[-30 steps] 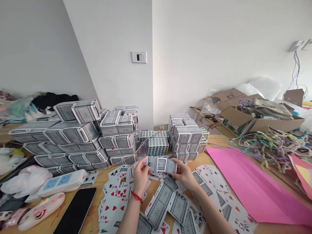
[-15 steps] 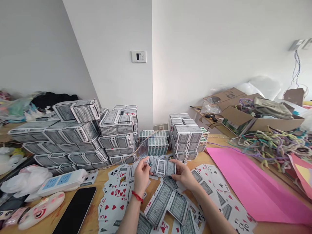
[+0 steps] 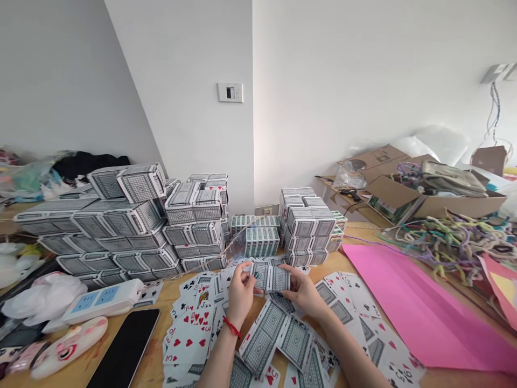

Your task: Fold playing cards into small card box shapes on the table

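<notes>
Between my two hands is a small block of folded playing cards (image 3: 271, 277), its grey patterned backs facing up. My left hand (image 3: 241, 291) grips its left end with thumb and fingers, and my right hand (image 3: 299, 288) pinches the right end. Just below lie two more folded card pieces (image 3: 264, 337), leaning over loose cards. Face-up playing cards (image 3: 188, 345) spread out left of my forearm, many of them hearts. More loose cards (image 3: 355, 293) fan out on the right. The underside of the held block is hidden.
Tall stacks of card blocks (image 3: 133, 221) stand at left, with another stack (image 3: 309, 226) at back right and green card blocks (image 3: 262, 241) between. A phone (image 3: 125, 347) and power strip (image 3: 103, 304) lie left. Pink paper (image 3: 420, 307) and tangled pipe cleaners (image 3: 452, 242) fill the right.
The left fingers have shifted onto the left end of the card block. Its two halves now sit closer and more level; the pieces on the table stay put.
</notes>
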Available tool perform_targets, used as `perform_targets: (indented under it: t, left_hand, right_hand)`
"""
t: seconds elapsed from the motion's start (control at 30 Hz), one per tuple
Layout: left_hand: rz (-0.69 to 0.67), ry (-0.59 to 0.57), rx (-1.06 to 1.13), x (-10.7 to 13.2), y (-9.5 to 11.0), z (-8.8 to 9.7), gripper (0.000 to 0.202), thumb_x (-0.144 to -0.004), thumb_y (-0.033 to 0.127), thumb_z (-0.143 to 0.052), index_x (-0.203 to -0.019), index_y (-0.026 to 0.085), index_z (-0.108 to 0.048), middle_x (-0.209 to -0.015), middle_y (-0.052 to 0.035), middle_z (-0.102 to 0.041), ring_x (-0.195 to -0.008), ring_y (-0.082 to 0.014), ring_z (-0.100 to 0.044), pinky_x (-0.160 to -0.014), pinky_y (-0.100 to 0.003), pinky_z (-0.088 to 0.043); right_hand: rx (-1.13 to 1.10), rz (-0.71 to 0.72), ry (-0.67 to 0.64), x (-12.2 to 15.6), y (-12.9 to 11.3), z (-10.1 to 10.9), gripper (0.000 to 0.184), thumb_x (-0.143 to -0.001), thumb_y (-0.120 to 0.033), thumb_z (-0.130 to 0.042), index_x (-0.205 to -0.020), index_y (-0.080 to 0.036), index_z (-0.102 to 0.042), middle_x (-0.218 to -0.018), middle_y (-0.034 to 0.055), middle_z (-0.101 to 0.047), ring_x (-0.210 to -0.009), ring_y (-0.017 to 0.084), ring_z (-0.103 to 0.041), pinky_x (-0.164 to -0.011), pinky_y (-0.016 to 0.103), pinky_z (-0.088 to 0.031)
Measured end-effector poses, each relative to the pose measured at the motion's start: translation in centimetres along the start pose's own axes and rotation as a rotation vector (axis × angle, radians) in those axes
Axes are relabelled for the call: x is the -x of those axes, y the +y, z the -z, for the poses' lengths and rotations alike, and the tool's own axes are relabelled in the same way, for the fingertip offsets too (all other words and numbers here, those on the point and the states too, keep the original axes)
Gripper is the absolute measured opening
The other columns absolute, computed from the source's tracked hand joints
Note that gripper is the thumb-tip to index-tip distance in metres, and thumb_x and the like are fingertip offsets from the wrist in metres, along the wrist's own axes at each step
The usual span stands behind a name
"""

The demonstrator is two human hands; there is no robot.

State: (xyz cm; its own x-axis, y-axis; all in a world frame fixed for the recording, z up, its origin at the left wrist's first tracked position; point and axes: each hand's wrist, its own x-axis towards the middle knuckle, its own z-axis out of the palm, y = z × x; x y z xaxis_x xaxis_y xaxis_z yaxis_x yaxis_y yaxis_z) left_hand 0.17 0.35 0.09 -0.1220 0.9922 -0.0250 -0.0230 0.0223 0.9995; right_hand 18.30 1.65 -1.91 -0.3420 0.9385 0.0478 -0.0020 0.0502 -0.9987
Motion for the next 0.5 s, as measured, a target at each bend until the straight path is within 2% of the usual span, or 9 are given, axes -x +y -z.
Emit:
perform_targets:
  t: [0.17,0.33,0.37,0.5]
  left_hand:
    - [0.008,-0.031,0.031,0.34,0.05,-0.39,0.025,-0.079,0.032,-0.042,-0.101,0.023,-0.036,-0.063,0.0073,-0.039,-0.039,-0.0092,-0.054,-0.044,-0.024,-0.049]
    - [0.041,-0.035,0.084,0.69,0.2,-0.7,0.026,-0.08,0.032,-0.041,-0.102,0.025,-0.031,-0.09,-0.0016,-0.045,-0.04,-0.0062,-0.054,-0.046,-0.026,-0.049]
    - [0.044,-0.04,0.095,0.74,0.13,-0.76,0.026,-0.08,0.032,-0.041,-0.103,0.025,-0.031,-0.091,-0.0017,-0.044,-0.041,-0.0063,-0.054,-0.047,-0.027,-0.05]
    - [0.045,-0.053,0.127,0.71,-0.41,-0.97,0.027,-0.08,0.034,-0.041,-0.103,0.025,-0.029,-0.071,0.0051,-0.038,-0.044,-0.0091,-0.055,-0.046,-0.025,-0.048]
  right_hand:
    - [0.035,0.018,-0.003,0.08,0.23,-0.26,0.06,-0.061,-0.021,-0.065,-0.117,-0.02,-0.043,-0.072,-0.001,-0.06,-0.064,0.015,-0.055,-0.057,0.026,-0.043]
    - [0.1,0.033,0.034,0.16,-0.1,-0.48,0.059,-0.061,-0.022,-0.065,-0.116,-0.02,-0.045,-0.068,-0.0017,-0.057,-0.06,0.014,-0.052,-0.053,0.025,-0.041]
    - [0.11,0.04,0.043,0.18,-0.21,-0.51,0.059,-0.062,-0.022,-0.064,-0.117,-0.02,-0.044,-0.068,-0.002,-0.056,-0.059,0.014,-0.052,-0.052,0.024,-0.04]
    - [0.142,0.058,0.064,0.28,-0.4,-0.62,0.059,-0.062,-0.019,-0.062,-0.117,-0.021,-0.041,-0.066,-0.0028,-0.053,-0.058,0.014,-0.05,-0.051,0.023,-0.039]
